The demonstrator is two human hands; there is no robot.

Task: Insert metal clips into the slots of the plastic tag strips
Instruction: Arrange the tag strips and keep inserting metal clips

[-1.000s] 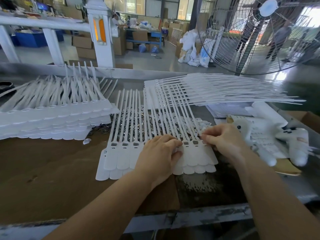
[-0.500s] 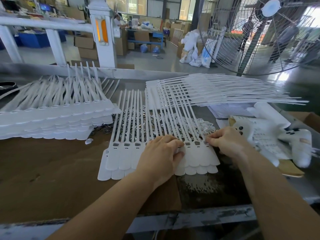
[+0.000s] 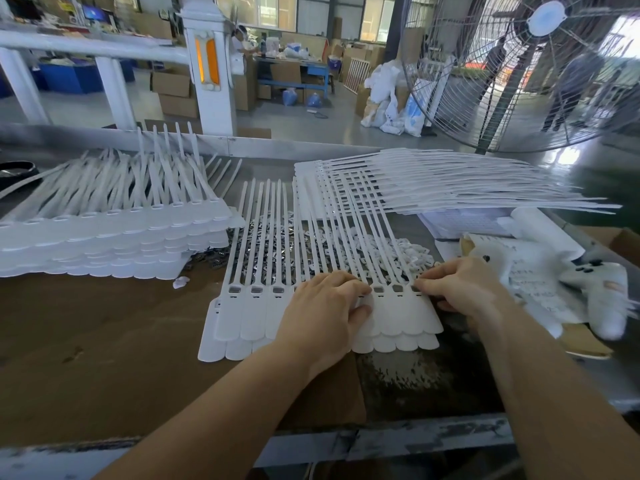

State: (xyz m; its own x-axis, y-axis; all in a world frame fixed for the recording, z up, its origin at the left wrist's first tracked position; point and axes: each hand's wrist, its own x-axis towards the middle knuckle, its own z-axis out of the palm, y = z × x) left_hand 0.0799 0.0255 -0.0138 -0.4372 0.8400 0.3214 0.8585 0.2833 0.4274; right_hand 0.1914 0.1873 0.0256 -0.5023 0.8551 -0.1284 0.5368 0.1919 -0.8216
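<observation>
A flat sheet of white plastic tag strips [image 3: 249, 317] lies on the brown cardboard-covered workbench [image 3: 104, 341], its smooth rounded paddle ends toward the person and its thin ribbed tails fanning away; it sits on a second sheet of the same kind, whose scalloped edge shows just beneath. Each strip has a small rectangular slot where paddle meets tail. The left hand [image 3: 322, 317] rests palm down across the middle of the sheet, fingers together and lightly bent, pressing it flat. The right hand [image 3: 460, 289] is at the sheet's right edge, fingertips drawn together in a pinch at the outermost slot; whether a clip is between them cannot be told. Under the tails lies a loose heap of small shiny metal clips [image 3: 273, 244], and to its right a heap of small white plastic pieces [image 3: 408, 251]. A tall layered stack of tag sheets [image 3: 114, 237] stands at the left, another fanned stack [image 3: 433, 181] behind. White cloth gloves [image 3: 602, 296] and printed paper [image 3: 530, 271] lie at the right. A large wire-caged fan [image 3: 540, 64] stands beyond the bench.
</observation>
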